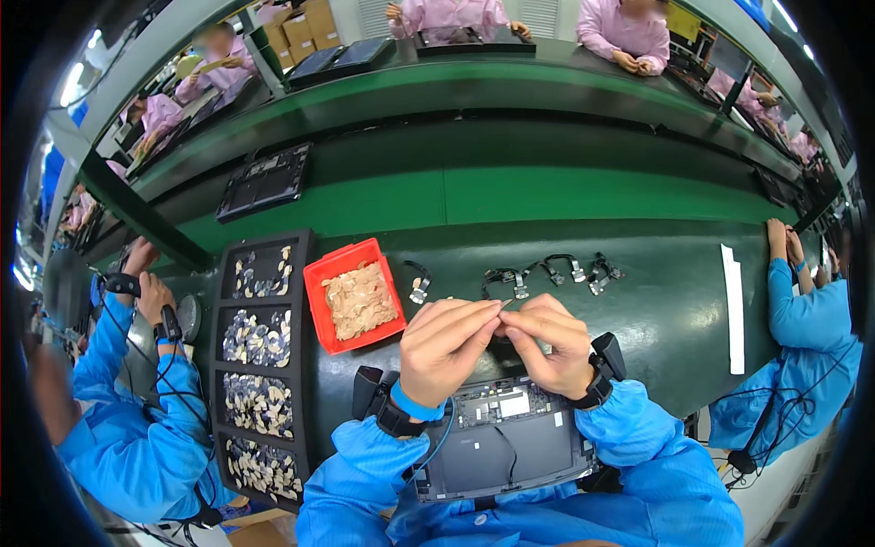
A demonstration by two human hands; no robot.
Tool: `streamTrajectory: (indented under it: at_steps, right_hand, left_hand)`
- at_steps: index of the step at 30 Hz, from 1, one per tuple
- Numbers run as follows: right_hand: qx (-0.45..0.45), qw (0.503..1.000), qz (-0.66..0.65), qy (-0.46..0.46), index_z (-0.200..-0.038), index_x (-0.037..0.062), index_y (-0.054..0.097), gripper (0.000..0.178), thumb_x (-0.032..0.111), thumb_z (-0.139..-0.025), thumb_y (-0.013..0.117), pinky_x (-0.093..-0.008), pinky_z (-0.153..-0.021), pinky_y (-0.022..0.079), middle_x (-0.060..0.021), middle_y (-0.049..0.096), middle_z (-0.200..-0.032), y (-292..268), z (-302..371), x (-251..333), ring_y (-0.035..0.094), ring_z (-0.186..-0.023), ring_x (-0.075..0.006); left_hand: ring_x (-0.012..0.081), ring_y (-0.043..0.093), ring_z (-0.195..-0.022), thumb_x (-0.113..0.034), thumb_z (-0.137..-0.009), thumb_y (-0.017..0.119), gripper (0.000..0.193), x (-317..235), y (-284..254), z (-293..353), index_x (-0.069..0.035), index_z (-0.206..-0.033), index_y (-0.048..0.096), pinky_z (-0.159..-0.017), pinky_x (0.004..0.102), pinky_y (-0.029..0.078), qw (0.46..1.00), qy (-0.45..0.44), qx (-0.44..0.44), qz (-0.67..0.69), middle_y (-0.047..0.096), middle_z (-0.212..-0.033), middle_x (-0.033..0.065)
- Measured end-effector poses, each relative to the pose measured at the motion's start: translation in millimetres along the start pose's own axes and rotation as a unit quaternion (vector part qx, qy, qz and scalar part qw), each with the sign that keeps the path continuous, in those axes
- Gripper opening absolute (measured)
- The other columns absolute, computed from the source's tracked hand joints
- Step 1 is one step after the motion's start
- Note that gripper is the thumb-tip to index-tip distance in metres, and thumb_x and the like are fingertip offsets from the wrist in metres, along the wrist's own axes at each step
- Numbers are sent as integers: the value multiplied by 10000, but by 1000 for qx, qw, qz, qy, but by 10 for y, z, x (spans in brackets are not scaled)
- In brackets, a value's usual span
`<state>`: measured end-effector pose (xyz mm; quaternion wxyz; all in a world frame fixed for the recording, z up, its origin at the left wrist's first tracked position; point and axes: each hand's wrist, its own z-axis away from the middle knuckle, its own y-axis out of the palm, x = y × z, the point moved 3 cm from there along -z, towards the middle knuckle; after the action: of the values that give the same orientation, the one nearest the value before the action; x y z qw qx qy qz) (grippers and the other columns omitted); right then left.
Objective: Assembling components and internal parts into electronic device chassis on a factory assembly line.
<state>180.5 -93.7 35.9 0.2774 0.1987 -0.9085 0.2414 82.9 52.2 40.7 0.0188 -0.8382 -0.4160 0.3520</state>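
My left hand (pixel 448 348) and my right hand (pixel 550 346) meet above the bench, thumbs and fingertips pinched together. Between the fingertips is something small that I cannot make out. Just below them, close to my body, lies an open laptop base (pixel 506 447) with its circuit board (pixel 501 404) showing along the far side. Beyond my fingers, several short black cables with small connectors (pixel 521 284) lie in a loose row. One more cable piece (pixel 419 284) is beside my left hand. A red bin (pixel 319 314) of small tan pieces (pixel 360 301) stands to the left.
Left of the bin is a black compartment tray (pixel 216 365) of small dark and pale pieces. A white strip (pixel 733 310) lies at the right. Another laptop base (pixel 264 182) rests on the green line beyond. Co-workers sit on both sides (pixel 137 410) and across.
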Motion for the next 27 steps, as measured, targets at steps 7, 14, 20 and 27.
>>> streamTrajectory:
  at_steps: [7, 14, 20, 27]
  right_hand:
    - [22, 1000, 16, 4, -1092, -15, 753, 241, -46, -853, 738, -361, -756, 529, -107, 753, -899, 2, 41, 2, 678, -802, -257]
    - [7, 988, -77, 134, -1128, -32, 726, 204, -42, -938, 654, -315, -760, 537, -117, 737, -890, 26, 39, -143, 692, -816, -212]
    - [7, 984, -87, 152, -1159, -35, 721, 210, -24, -966, 639, -300, -778, 540, -119, 738, -893, 40, 42, -153, 696, -833, -194]
    - [24, 981, -113, 153, -1116, -27, 713, 171, -34, -975, 617, -306, -762, 534, -103, 713, -873, 92, 127, -145, 676, -823, -188]
  left_hand:
    - [245, 729, -772, 23, -769, 802, 187, -23, -51, 13, -2, -950, 767, -673, 329, 521, 997, 51, -9, -59, 769, -901, 104]
    - [238, 724, -772, 22, -759, 799, 179, 46, -70, -42, -9, -930, 758, -678, 338, 518, 998, 17, -13, -55, 759, -882, 93]
    - [260, 730, -811, -11, -765, 824, 260, 67, -49, -16, 0, -1021, 777, -726, 343, 547, 999, 16, -14, -34, 776, -963, 127]
    - [273, 729, -799, -17, -800, 807, 226, 111, -45, 97, -14, -1025, 784, -719, 351, 559, 1000, 7, 5, -23, 779, -988, 128]
